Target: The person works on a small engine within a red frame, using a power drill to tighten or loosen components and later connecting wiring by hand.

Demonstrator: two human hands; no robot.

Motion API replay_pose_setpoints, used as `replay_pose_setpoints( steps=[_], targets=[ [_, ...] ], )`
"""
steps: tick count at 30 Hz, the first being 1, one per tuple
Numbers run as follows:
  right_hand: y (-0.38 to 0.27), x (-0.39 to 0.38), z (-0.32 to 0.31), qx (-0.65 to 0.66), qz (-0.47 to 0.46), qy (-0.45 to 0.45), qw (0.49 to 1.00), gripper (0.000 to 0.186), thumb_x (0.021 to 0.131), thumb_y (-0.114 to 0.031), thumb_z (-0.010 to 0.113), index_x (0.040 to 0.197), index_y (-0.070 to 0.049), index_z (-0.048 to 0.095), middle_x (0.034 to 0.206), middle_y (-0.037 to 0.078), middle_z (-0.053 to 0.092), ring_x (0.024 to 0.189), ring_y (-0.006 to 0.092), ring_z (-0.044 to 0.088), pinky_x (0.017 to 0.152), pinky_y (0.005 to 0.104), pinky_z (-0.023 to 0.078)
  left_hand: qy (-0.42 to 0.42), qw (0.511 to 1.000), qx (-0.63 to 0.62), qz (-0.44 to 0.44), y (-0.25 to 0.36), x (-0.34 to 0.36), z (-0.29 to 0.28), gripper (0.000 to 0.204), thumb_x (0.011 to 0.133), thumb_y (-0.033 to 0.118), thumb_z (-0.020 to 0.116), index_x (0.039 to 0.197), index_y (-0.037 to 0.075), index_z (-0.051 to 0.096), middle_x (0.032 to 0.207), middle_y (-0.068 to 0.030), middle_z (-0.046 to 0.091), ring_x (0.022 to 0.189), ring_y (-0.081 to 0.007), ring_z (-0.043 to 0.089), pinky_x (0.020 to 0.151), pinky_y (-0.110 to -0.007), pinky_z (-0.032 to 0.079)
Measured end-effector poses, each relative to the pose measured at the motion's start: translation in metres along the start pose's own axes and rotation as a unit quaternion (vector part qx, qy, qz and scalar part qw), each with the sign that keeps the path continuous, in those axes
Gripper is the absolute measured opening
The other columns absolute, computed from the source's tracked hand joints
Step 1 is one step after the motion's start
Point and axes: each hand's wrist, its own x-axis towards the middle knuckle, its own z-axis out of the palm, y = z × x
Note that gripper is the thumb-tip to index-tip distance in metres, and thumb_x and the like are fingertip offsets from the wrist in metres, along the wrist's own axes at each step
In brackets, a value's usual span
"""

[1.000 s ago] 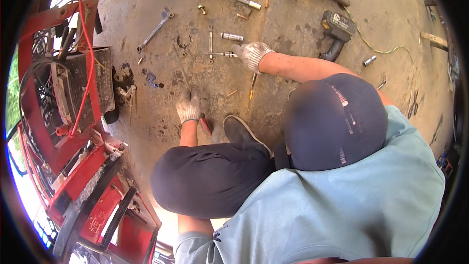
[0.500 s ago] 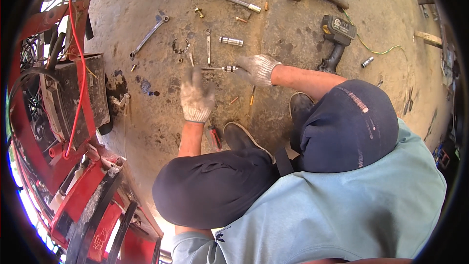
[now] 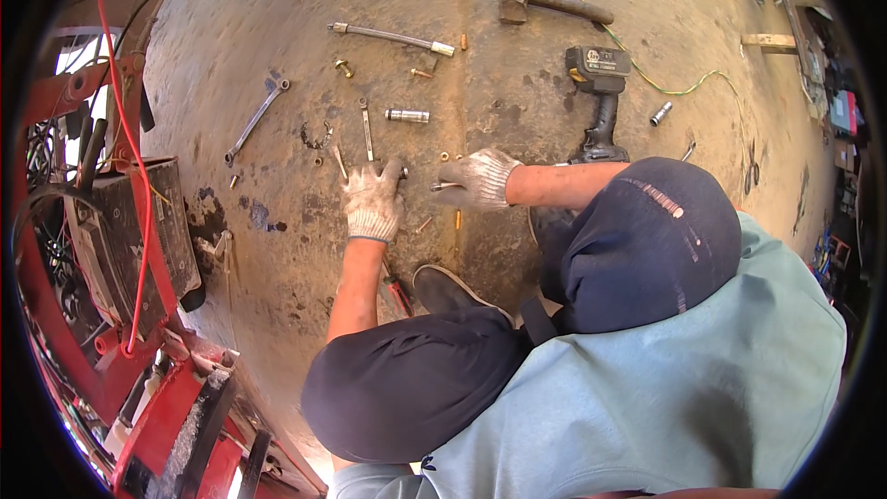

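My left hand [image 3: 373, 200], in a dirty white knit glove, is closed over the floor. A small metal fitting [image 3: 404, 173] shows at its fingertips; the rest of that part is hidden under the hand. Just to the right, my right hand [image 3: 482, 179], gloved alike, is closed on a short silver metal piece [image 3: 443, 187] whose tip sticks out leftward. A gap separates the two hands. Beyond the left hand lie a combination wrench [image 3: 367, 129] and a silver cylinder [image 3: 407, 115]. A pale, pointed piece [image 3: 341, 163] lies beside its fingers.
Farther out lie another wrench [image 3: 257, 123], a braided hose [image 3: 393, 38], a sledgehammer [image 3: 554, 2], a cordless power tool [image 3: 601, 97] and a socket [image 3: 661, 114]. A red-handled screwdriver [image 3: 398, 296] is near my shoe. Red machinery with a battery [image 3: 152, 231] stands at left.
My left hand has gone from open fingers to closed on the fitting. The thin rod with its fitting no longer stretches leftward from my right hand. The view has shifted slightly.
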Motion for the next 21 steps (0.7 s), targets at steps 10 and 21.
replay_pose_setpoints(
  steps=[10,21],
  targets=[
    [0.046,-0.021,-0.006,-0.107,-0.087,0.13,0.982,0.028,0.085,-0.021,0.071,0.109,-0.008,0.066,0.098,0.017,0.069,0.097,0.0394,0.068,0.083,0.0511,0.055,0.117,0.989,-0.052,0.077,0.022,0.016,0.028,0.043,0.085,0.013,0.071,0.126,0.008,0.061,0.125,-0.0184,0.062,0.116,-0.0401,0.058,0.097,-0.054,0.049],
    [0.091,-0.069,-0.059,-0.147,-0.176,0.119,0.966,0.04,0.078,-0.01,0.066,0.118,-0.005,0.065,0.1,0.016,0.067,0.094,0.0382,0.067,0.083,0.0493,0.055,0.337,0.931,-0.088,-0.108,-0.023,-0.066,0.028,0.026,0.09,0.005,0.07,0.116,0.007,0.073,0.114,-0.0158,0.071,0.102,-0.0365,0.068,0.09,-0.045,0.055]
  ],
)
